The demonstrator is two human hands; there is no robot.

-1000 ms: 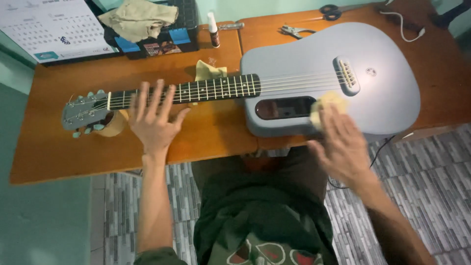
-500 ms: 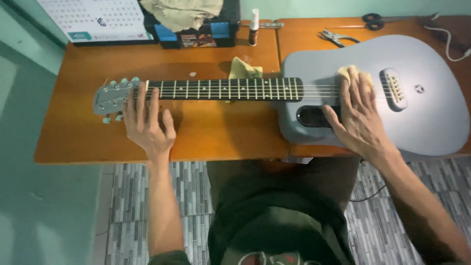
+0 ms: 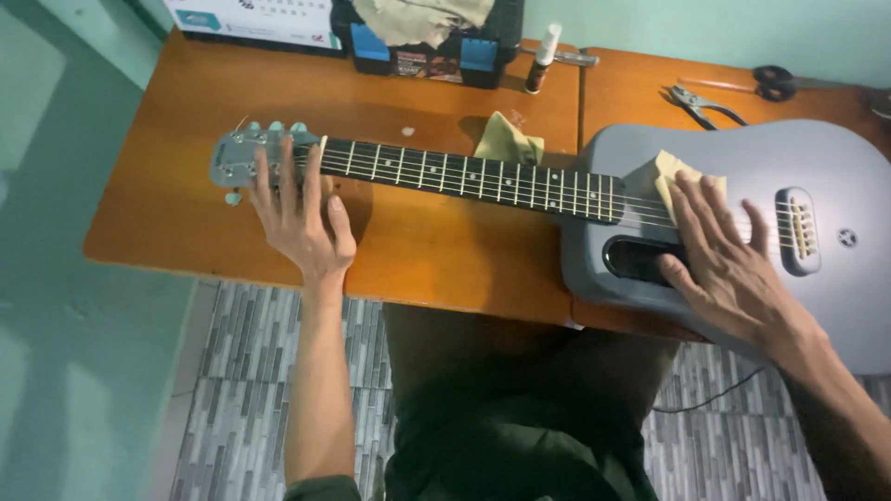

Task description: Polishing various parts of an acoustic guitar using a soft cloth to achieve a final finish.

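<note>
The right hand (image 3: 724, 255), flat on a yellow cloth (image 3: 676, 176), has slid it up the guitar (image 3: 742, 213) body toward the neck. The left hand (image 3: 299, 215), fingers spread, still pins the headstock near the table's (image 3: 167, 213) left edge, so wiping continues.

Matt grey guitar body (image 3: 742, 176); glossy wood table (image 3: 436, 260); soft yellow cloth (image 3: 673, 176).

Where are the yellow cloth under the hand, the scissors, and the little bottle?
Yellow cloth (image 3: 670, 173), head view, on the corner showing beyond the right hand's fingers.
Scissors (image 3: 770, 80), head view, on the black handle loops.
Little bottle (image 3: 542, 57), head view, on the middle of its body, below the white cap.
</note>
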